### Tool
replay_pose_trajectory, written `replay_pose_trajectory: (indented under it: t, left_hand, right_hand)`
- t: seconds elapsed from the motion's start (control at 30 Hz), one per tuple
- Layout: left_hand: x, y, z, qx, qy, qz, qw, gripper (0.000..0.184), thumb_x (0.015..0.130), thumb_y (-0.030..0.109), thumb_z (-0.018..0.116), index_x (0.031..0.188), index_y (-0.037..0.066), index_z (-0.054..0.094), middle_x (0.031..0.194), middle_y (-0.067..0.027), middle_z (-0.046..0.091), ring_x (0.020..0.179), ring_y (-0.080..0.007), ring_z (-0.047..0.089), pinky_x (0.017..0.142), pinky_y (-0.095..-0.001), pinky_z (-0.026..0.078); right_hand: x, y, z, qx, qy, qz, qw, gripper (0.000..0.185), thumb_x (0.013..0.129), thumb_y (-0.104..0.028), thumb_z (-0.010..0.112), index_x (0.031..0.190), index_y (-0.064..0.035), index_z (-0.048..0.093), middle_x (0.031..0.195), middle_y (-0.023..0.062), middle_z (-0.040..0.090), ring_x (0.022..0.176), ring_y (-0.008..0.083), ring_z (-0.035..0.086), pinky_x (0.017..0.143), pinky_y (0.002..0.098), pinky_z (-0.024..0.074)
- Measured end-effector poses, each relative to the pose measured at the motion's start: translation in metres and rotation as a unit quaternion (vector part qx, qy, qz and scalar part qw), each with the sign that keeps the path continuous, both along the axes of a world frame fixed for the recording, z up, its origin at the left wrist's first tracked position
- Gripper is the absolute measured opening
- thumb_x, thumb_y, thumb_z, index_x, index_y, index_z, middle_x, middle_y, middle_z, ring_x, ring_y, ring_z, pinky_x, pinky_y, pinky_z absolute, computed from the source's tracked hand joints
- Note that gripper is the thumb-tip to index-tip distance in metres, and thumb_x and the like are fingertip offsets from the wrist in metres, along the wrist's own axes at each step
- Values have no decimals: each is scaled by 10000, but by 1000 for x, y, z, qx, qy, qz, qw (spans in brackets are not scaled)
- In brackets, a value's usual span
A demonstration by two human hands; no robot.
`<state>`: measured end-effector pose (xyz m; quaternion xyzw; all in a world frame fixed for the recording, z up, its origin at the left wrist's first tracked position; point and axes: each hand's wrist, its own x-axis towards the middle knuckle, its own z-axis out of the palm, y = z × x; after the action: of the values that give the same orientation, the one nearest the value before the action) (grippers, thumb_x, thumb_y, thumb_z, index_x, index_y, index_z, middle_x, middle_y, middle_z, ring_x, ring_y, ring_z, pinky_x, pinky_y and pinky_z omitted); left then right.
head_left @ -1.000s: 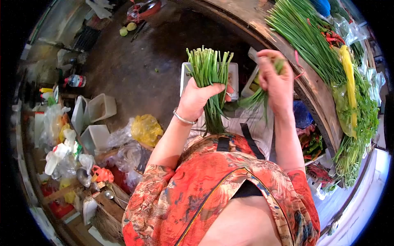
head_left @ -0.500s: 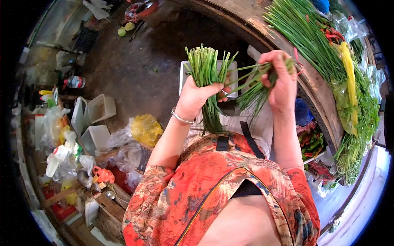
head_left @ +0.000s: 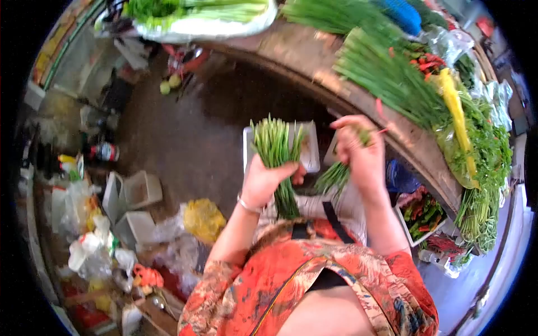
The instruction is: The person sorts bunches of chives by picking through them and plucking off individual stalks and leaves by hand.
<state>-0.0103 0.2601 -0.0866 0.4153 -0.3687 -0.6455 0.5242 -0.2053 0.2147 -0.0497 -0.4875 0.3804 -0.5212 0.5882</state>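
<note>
1. Head view, change: the stalks at the right hand (head_left: 364, 162) no longer span the gap to the main bundle (head_left: 274, 143); the 2 lots now hang apart.
2. Left hand (head_left: 263, 182): wrapped around the main bundle, cut ends facing far. Right hand: fingers curled around a smaller bunch (head_left: 334, 176), tips trailing left.
3. The bundle is in front of a white tray (head_left: 315, 147), partly hiding it.
4. The wooden bench (head_left: 291, 50) curves close by the right hand, limiting room on that side. Long green stalks (head_left: 386, 73) lie on it.
5. Near left: a yellow bag (head_left: 203, 219) and white bins (head_left: 143, 190).
</note>
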Motion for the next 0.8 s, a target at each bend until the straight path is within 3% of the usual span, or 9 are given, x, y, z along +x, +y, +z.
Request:
replay_pose_trajectory:
  t: [0.1,0.17,0.23,0.33,0.43,0.5,0.63,0.73,0.8]
  left_hand:
    - [-8,0,5,-26,7,-50,998,263,830,-26,598,1092,-8,584,781,-104,652,649,-151,616,604,-281,518]
    - [-13,-1,-2,-22,-13,-72,997,294,795,-4,616,1087,2,580,802,-101,655,675,-190,639,592,-307,522]
    - [-17,0,11,-16,-21,-58,998,218,807,5,613,1023,-2,584,772,-108,662,641,-191,636,589,-303,518]
    - [-13,-1,5,-8,-1,-32,999,158,791,2,626,943,-4,584,761,-129,669,603,-197,624,574,-310,510]
    - [-8,3,8,29,-9,-19,999,179,775,-6,638,947,-8,589,751,-136,662,589,-205,619,569,-311,507]
    - [1,4,1,11,-10,-17,1000,159,816,-20,619,971,-45,590,774,-132,654,593,-173,605,556,-286,505]
    - [21,5,-4,10,-29,41,999,91,794,-9,621,884,-16,608,719,-109,641,564,-157,582,541,-272,477]
    - [37,8,-8,5,-39,83,996,96,788,12,626,879,-14,611,707,-107,635,578,-159,584,549,-282,481]
    - [46,11,-8,9,-50,126,991,99,793,4,618,889,-14,601,717,-113,634,590,-172,589,555,-286,483]
  right_hand:
    - [14,1,-7,35,1,76,996,228,859,-86,660,1074,-25,613,817,-10,631,698,40,560,638,202,459]
    - [15,2,-8,68,-32,136,988,168,871,-93,644,1023,-24,624,790,-21,635,672,45,561,624,206,462]
    - [15,1,-15,3,-10,81,997,114,905,-148,626,876,-40,646,743,-42,623,621,20,514,562,192,416]
    - [4,-2,-16,-2,-26,10,1000,163,906,-223,636,854,-70,660,680,-63,577,563,5,451,502,168,330]
    - [-9,-4,-6,-24,-45,-63,997,196,908,-249,627,834,-70,655,644,-57,550,537,26,444,499,172,332]
    - [-20,-8,2,-80,-78,-112,987,209,914,-257,618,838,-65,648,669,-41,561,543,42,450,514,183,345]
    - [-51,-21,12,-188,-138,-139,963,209,942,-248,558,857,-62,596,941,63,616,771,128,552,678,267,447]
    - [-59,-14,28,-157,-223,-132,953,251,957,-283,513,866,-49,511,951,134,587,894,282,597,860,439,473]
    - [-71,-8,34,-160,-243,-105,951,251,959,-288,511,860,-58,493,810,76,524,764,219,552,817,424,478]
